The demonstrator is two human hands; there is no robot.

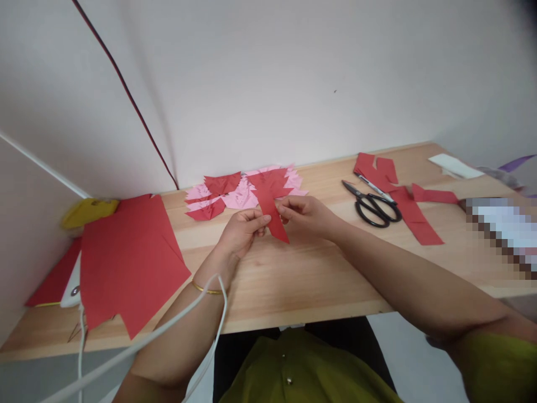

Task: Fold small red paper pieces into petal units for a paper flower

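Both hands pinch a red paper cutout point(272, 208) just above the desk point(293, 274).

The left hand point(241, 228) and the right hand point(305, 215) each close a fingertip grip on one edge of the cutout, in front of a fan of pink and red folded pieces point(235, 193). Scissors point(373, 205) lie well to the right among red strips point(415, 215), and red sheets point(130, 263) lie to the left. The paper looks thin, so an uneven pull between the two grips could tear it or crease it crookedly.
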